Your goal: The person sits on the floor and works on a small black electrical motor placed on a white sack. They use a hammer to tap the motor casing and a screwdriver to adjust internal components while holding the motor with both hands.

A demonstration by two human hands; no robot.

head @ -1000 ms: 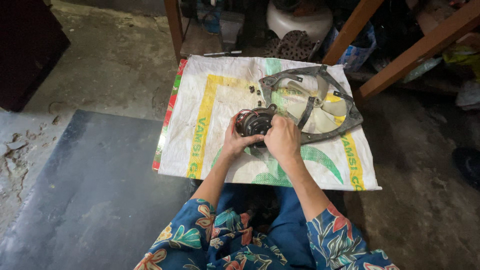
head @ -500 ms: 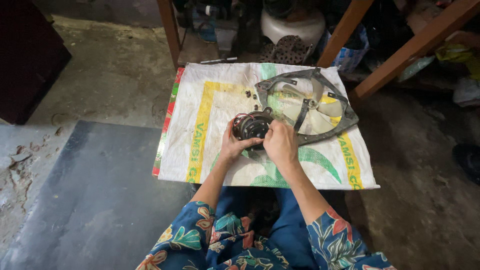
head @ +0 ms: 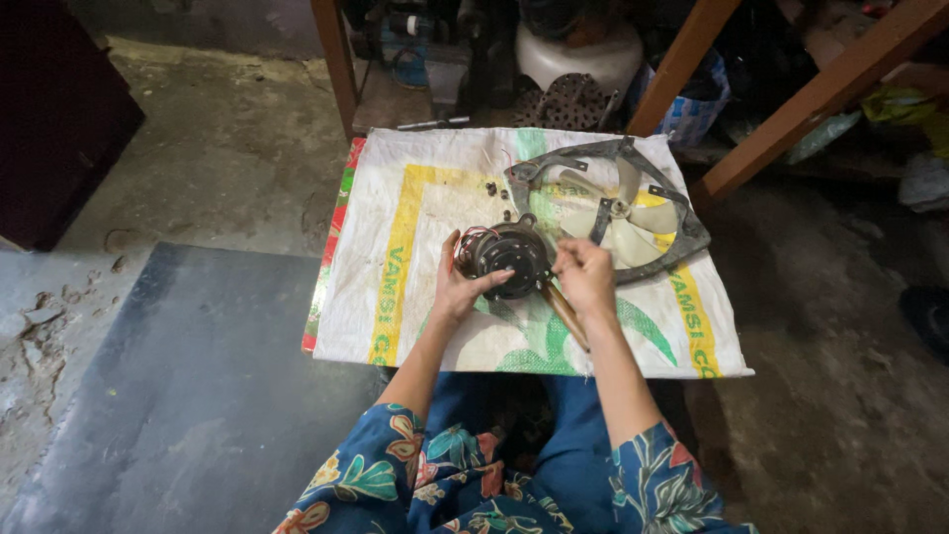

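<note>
**Motor held over the sack**

We see the left hand cupping the round dark motor, fingers wrapped on its side. The right hand grips a wooden-handled tool closed-fisted against the motor. Both sit above the white woven sack; the fan frame lies just beyond.

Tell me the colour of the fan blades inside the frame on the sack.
Pale cream, slightly see-through fan blades in a dark grey frame; only the head view shows them.
</note>
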